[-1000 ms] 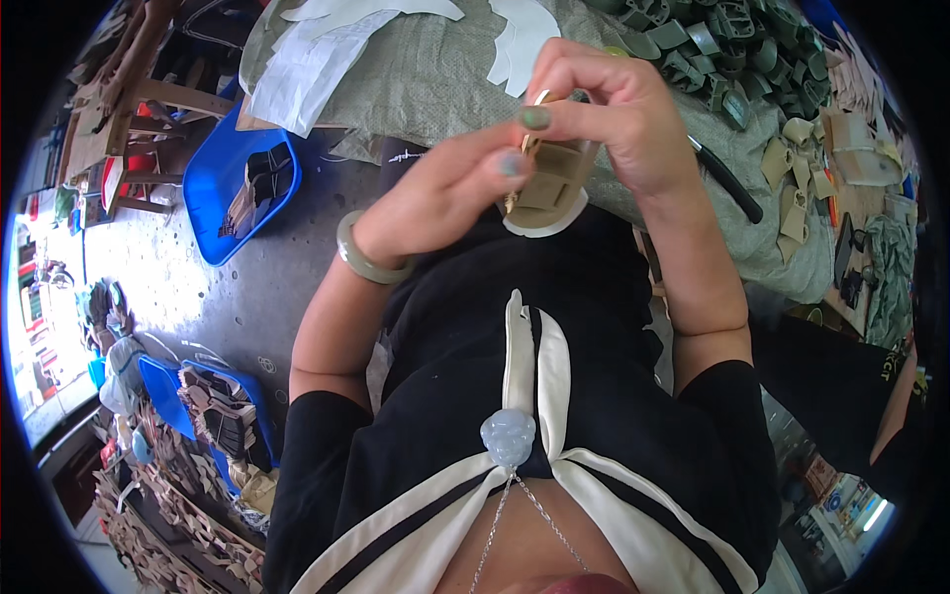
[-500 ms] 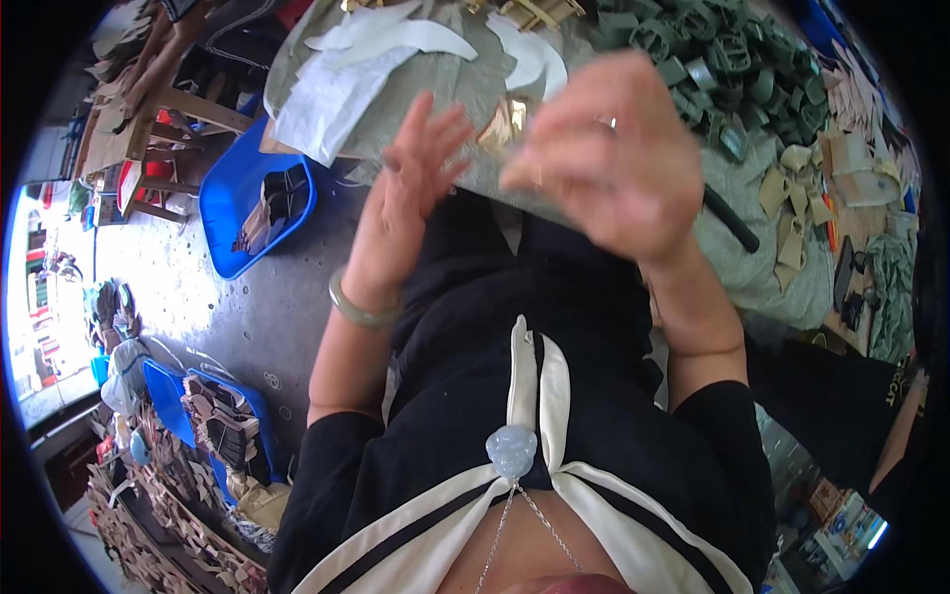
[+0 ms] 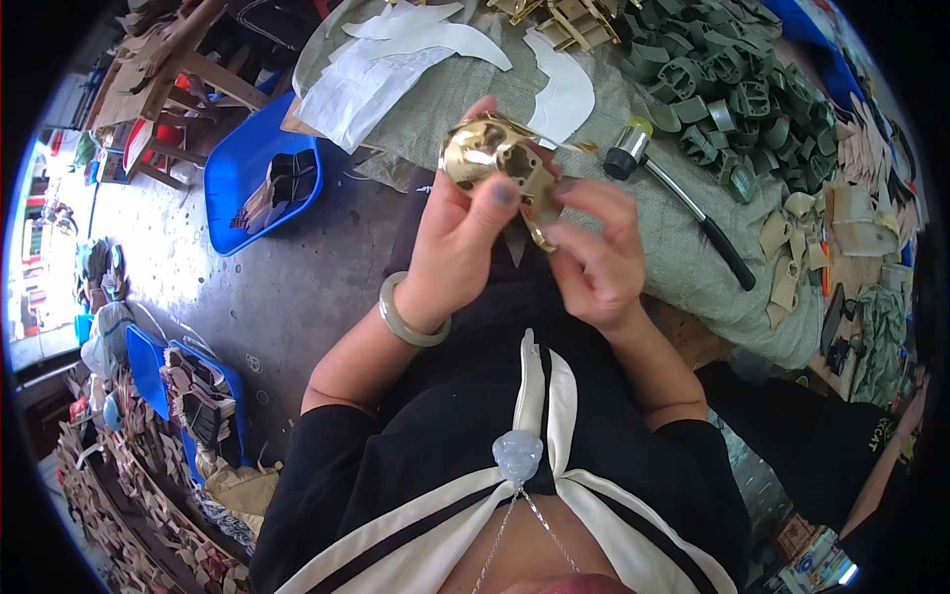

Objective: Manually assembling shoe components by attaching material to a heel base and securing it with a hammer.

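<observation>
My left hand [image 3: 450, 233] is wrapped round a shiny gold moulded part [image 3: 478, 150], its thumb pressed on the near side. Hollows and holes show in the part, and a narrow gold strip runs down its right side. On that lower right edge the fingers of my right hand [image 3: 599, 252] pinch the strip, slightly smeared by motion. Both hands are above my lap at the table's near edge. Just right of them lies a mallet [image 3: 626, 150] with a black-and-yellow head, metal shaft and black grip.
A cloth-covered table [image 3: 658, 213] carries white curved pieces [image 3: 564, 89], a white sheet [image 3: 361, 94], more gold parts [image 3: 574, 22] and a heap of dark green moulded parts [image 3: 727, 89]. Beige pieces [image 3: 785, 267] lie at right. A blue tub [image 3: 233, 188] stands on the floor at left.
My hands have drawn together, right hand lower and nearer me. The gold part is now raised in my left hand, which was spread before. The mallet head has come into view.
</observation>
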The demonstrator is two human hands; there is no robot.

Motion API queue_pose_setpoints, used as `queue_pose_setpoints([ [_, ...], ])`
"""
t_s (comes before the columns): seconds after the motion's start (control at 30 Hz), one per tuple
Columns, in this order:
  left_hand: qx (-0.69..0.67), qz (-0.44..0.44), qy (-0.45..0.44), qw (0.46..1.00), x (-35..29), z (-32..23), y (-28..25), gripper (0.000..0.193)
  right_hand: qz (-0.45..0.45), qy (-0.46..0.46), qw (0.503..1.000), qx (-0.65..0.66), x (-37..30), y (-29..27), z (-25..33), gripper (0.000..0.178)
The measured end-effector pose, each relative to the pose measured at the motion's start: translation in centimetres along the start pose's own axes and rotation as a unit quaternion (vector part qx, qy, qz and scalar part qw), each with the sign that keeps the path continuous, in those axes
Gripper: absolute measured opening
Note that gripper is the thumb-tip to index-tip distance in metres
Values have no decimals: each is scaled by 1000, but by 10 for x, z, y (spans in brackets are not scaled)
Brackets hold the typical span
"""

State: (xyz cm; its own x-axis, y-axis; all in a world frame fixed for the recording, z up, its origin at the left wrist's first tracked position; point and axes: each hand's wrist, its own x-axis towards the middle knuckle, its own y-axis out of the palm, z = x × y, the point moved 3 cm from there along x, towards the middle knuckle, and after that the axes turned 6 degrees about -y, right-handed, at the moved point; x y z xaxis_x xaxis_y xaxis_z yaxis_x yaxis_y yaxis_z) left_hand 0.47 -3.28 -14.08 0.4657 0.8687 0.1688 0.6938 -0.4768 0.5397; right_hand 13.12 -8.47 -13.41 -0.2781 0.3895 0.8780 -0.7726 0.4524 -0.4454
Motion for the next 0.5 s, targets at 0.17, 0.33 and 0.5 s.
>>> queue_pose_setpoints([
  [0.17, 7, -34, 105, 994, -1, 8, 13, 65, -163, 452, 768, 423, -46, 11, -16, 31],
  [0.33, 235, -42, 243, 940, 1, 28, 8, 58, -224, 498, 554, 628, -31, 27, 2, 43],
  [0.5, 120, -26, 57, 991, -5, 27, -4, 73, -298, 539, 453, 645, -22, 26, -17, 30],
])
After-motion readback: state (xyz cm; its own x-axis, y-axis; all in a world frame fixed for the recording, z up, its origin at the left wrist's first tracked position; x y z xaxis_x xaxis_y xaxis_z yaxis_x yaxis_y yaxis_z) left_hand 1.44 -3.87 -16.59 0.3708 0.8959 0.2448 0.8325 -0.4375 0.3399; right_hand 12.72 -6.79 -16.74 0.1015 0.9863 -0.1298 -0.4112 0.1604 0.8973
